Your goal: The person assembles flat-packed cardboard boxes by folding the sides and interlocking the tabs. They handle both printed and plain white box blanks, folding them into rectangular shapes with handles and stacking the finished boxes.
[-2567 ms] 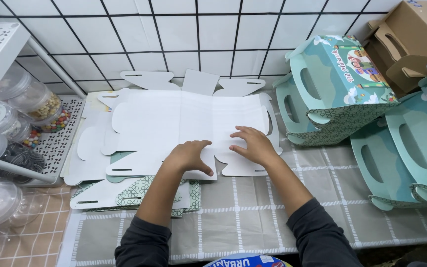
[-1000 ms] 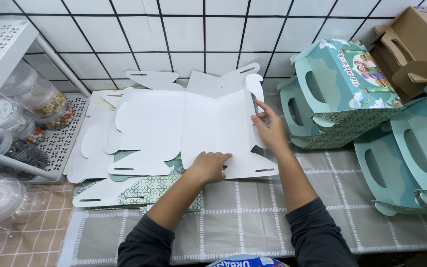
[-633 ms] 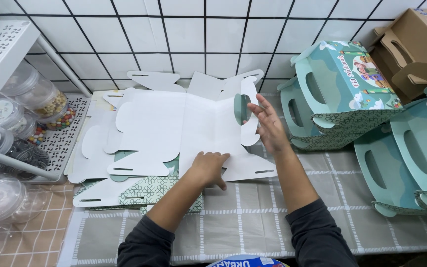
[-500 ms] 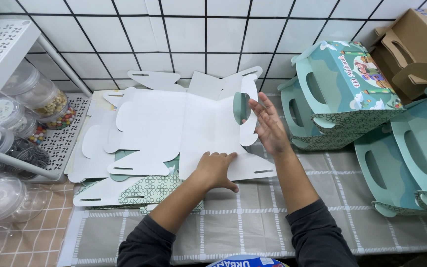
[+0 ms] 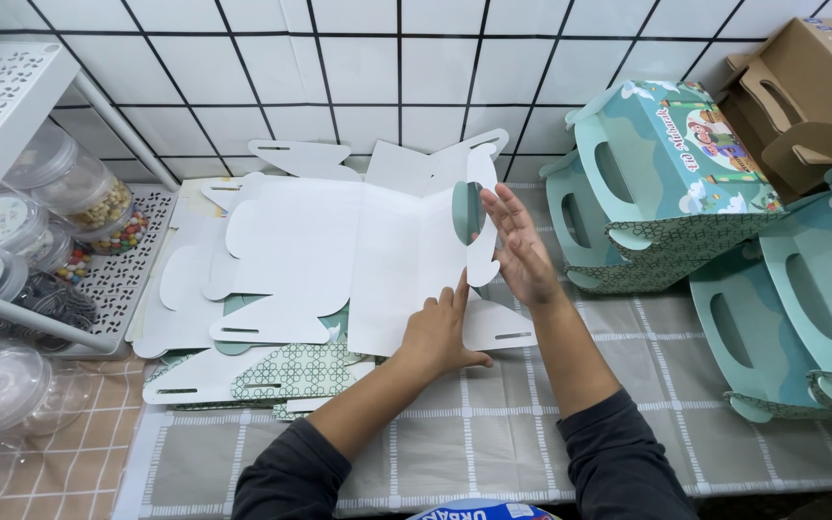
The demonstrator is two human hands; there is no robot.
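Tabletop (image 5: 532, 433): checked cloth covers it; the flat white cardboard box sheet (image 5: 339, 250) lies here on a stack.
Right hand (image 5: 517, 250): open, flat grip lifts the end flap upright for folding.
Left hand (image 5: 440, 332): fingers spread, presses the sheet down to steady it.
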